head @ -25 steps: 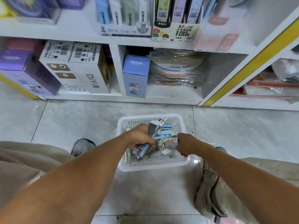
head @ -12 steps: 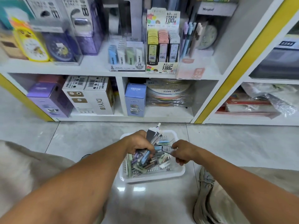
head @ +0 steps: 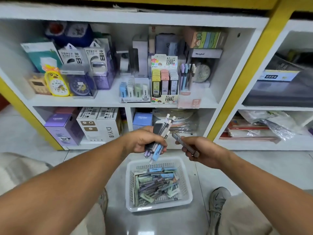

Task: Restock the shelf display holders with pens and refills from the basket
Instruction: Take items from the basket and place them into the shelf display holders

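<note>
Your left hand [head: 144,141] is curled tight round a bundle of pens [head: 160,133] — pastel barrels, blue and lilac, with a dark one among them — their capped tips fanning up past your thumb and their lower ends poking out under your fingers. Just beside that grip, apart from it, your right hand [head: 201,150] pinches a single grey-lilac pen [head: 183,144] between thumb and curled fingers, the barrel slanting up toward the bundle without touching it. Directly beneath both hands the white mesh basket [head: 187,200] sits on the tiled floor [head: 262,168] between your shoes, filled with a loose heap of pens and flat refill packs [head: 155,184]. Beyond the grips, up on the middle shelf, stand the display holders — a clear tray of pastel refill boxes [head: 134,90], a lead-refill display [head: 164,82] marked 0.7 and 100, and a pink pen holder [head: 190,97] with a few pens standing in it. Left of those sit a yellow duck clock [head: 56,82] and power bank boxes [head: 84,56].
</note>
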Demonstrator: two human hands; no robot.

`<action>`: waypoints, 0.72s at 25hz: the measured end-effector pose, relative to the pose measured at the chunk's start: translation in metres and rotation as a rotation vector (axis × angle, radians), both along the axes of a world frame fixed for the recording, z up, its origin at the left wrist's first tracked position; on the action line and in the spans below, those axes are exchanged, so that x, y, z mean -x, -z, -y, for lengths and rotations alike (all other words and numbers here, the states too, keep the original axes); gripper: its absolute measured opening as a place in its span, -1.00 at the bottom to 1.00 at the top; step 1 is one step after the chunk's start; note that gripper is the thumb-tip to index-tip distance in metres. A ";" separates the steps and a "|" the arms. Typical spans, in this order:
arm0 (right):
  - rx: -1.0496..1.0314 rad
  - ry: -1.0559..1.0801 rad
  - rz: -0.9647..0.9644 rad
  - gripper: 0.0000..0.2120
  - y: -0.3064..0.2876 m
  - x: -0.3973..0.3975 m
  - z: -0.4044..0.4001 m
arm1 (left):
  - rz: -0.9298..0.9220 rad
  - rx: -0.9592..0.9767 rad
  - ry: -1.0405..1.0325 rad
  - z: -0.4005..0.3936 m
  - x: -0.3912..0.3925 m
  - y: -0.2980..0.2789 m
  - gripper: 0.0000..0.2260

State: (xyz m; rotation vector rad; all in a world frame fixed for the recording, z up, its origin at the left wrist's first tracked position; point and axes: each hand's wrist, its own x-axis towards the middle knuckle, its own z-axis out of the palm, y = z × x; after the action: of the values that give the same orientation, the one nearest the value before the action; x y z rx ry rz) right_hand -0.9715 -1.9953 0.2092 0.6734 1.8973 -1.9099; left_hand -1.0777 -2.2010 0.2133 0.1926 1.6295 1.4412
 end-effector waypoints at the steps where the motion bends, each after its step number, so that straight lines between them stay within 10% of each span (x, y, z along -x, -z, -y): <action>1: 0.008 0.015 -0.048 -0.85 -0.014 0.002 -0.001 | -0.003 -0.024 0.007 0.000 0.004 -0.014 -0.85; 18: -0.041 0.068 -0.369 -0.88 -0.134 0.091 -0.005 | 0.105 -0.224 -0.269 -0.027 0.066 -0.120 -0.95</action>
State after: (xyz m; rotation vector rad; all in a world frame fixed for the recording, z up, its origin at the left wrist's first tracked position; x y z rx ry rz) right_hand -1.0625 -1.9907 0.3429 0.4223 2.1590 -2.1635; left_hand -1.1440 -2.1736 0.3337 0.0224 1.4477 1.8095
